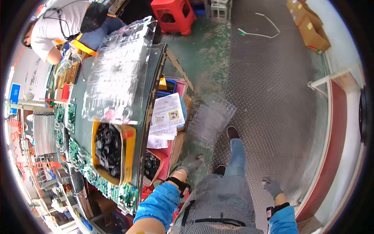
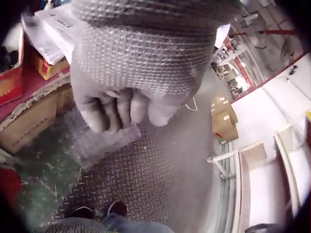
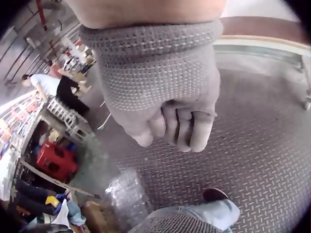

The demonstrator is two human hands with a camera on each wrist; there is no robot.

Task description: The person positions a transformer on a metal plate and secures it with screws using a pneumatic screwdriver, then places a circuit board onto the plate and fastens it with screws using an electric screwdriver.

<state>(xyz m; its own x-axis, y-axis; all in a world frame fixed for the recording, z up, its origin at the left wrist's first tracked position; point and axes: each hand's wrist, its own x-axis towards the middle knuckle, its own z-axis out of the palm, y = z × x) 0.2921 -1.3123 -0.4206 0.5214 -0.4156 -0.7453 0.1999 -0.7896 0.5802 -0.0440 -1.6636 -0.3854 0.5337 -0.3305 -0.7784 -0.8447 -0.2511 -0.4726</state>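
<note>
My left hand (image 1: 192,163), in a grey knit glove, hangs beside the workbench with its fingers loosely curled around nothing. In the left wrist view the same left hand (image 2: 138,73) shows its bent fingers above the floor. The right hand (image 1: 272,187), gloved alike, hangs at my other side, loosely curled and holding nothing. Its fingers (image 3: 182,128) appear over the patterned metal floor in the right wrist view. Nearest the left hand are a red bin of black parts (image 1: 161,158) and papers (image 1: 166,115) on the shelf below the bench.
A clear plastic tray (image 1: 210,121) lies on the floor ahead of my feet. Stacked clear trays (image 1: 119,66), a yellow box of black rings (image 1: 130,156) and green circuit boards (image 1: 80,156) sit on the bench. A person (image 1: 58,27) leans over its far end, near a red stool (image 1: 173,15).
</note>
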